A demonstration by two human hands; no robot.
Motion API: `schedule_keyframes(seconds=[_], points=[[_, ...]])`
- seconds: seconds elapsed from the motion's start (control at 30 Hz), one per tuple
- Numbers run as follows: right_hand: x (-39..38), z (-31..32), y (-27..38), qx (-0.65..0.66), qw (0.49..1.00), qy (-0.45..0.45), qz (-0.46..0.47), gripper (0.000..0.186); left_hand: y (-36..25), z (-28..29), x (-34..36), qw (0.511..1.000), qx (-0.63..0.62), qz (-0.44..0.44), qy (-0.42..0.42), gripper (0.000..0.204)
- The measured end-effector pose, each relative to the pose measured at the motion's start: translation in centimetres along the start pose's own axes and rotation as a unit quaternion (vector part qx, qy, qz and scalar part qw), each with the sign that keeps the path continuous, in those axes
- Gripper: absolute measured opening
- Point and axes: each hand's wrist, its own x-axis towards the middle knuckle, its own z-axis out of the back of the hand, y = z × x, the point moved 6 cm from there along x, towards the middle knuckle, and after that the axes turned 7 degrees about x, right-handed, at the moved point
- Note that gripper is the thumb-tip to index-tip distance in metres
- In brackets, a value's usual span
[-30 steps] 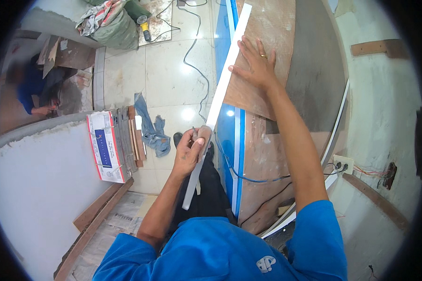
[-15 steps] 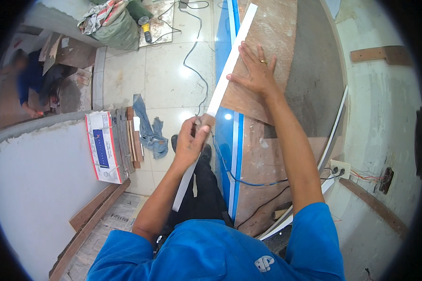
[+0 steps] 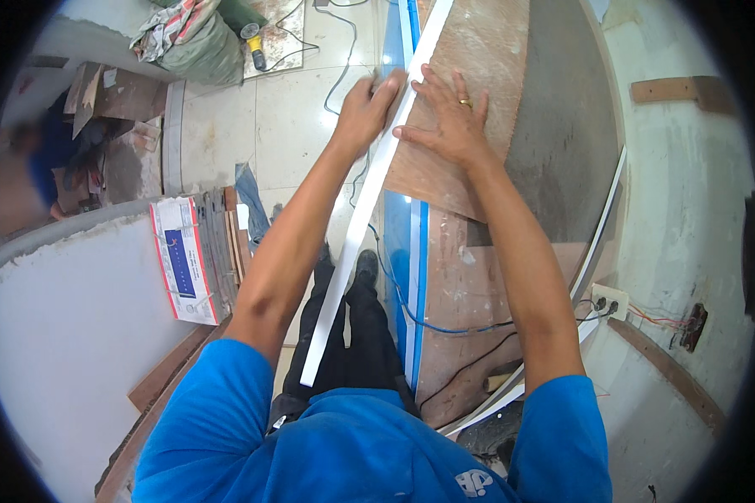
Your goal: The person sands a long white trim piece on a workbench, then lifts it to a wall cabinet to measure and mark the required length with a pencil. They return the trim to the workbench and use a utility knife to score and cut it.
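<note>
A: Hands apart, one on each side of the long white strip (image 3: 367,205)! The left hand (image 3: 369,111) is curled at its left edge, fingers folded in, slightly blurred.
B: Anything inside that curl?
A: Can't tell from here, nor how firmly it grips. The right hand (image 3: 451,126) is easy to read: spread wide, thumb and fingertips at the strip's right edge, palm side down over a brown sheet (image 3: 478,75). There's a ring (image 3: 465,101) on one finger.
B: And the strip itself?
A: Running on a slant! Its upper stretch lies along the brown sheet and leaves the view at the top; its lower end hangs above the dark trousers (image 3: 369,331).
B: Beneath the sheet?
A: A grey panel (image 3: 566,134) shows to its right, and a glossy blue surface (image 3: 397,251) to its left. A blue cable (image 3: 457,330) crosses below, toward the socket (image 3: 610,302) on the right.
B: Over to the left, then!
A: Blue-grey cloth (image 3: 250,201) on the tiled floor (image 3: 310,126), just beside a white box with red edges (image 3: 180,260). Further up, a yellow-and-black tool (image 3: 254,49) sits near a stuffed sack (image 3: 197,54).
B: Far left?
A: Another person (image 3: 50,147) in dark blue, low down and blurred.
</note>
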Motion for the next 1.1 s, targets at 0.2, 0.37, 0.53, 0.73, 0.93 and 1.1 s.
schedule_keyframes(seconds=[0.2,0.37,0.53,0.73,0.93,1.1], points=[[0.1,0.5,0.4,0.004,1.0,-0.005,0.004,0.101,2.3,0.6,-1.1,0.996,-0.092,0.021,0.003,0.057],[0.0,-0.2,0.2,0.006,0.999,-0.031,0.024,0.102,1.2,-0.2,1.2,0.998,-0.053,0.018,-0.001,0.059],[0.1,0.0,0.0,0.007,1.0,-0.013,0.014,0.102,1.5,0.4,-3.7,0.994,-0.107,0.033,-0.006,0.052],[0.0,-0.3,0.9,-0.007,0.999,-0.018,0.027,0.1,0.4,1.3,-1.2,0.999,0.029,-0.019,-0.029,0.054],[0.0,-0.1,-0.1,0.007,1.0,-0.008,-0.004,0.102,8.8,8.3,-21.4,0.945,-0.23,0.231,0.024,0.051],[0.3,-0.1,0.1,0.007,1.0,-0.006,0.008,0.105,8.2,6.6,-27.5,0.954,-0.212,0.195,0.087,0.056]])
